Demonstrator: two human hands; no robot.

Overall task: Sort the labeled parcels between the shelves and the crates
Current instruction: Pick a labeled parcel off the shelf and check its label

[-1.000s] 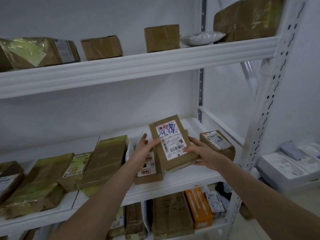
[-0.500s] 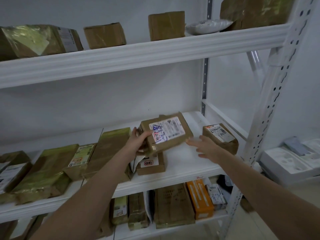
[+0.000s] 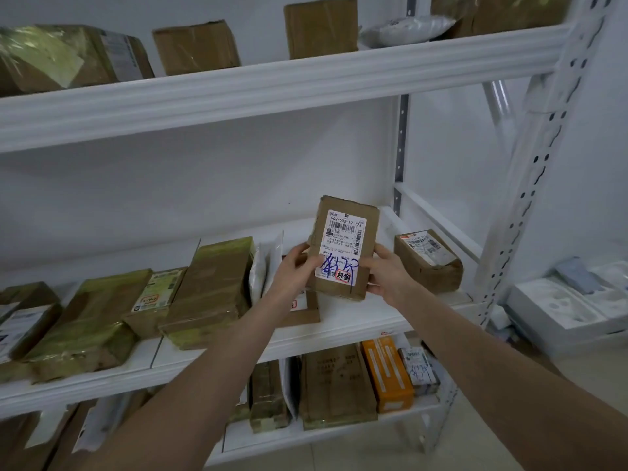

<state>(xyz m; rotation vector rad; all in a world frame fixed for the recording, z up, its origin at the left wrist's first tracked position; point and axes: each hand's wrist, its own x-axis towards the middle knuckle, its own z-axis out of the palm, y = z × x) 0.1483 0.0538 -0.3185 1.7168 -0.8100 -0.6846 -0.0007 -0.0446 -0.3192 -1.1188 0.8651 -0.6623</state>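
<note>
Over the middle shelf [image 3: 353, 329], two hands [image 3: 294, 270] [image 3: 389, 277] grip one labeled parcel [image 3: 343, 246].

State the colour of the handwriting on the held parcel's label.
Blue, scrawled over the lower label of the parcel; head view.

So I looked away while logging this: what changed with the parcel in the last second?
The parcel was turned about half a turn in hand: its blue scrawl, at the top a second ago, is now at the bottom. The right hand let go midway and grips it again; the left hand held on throughout. The shelved parcels stayed put.
</note>
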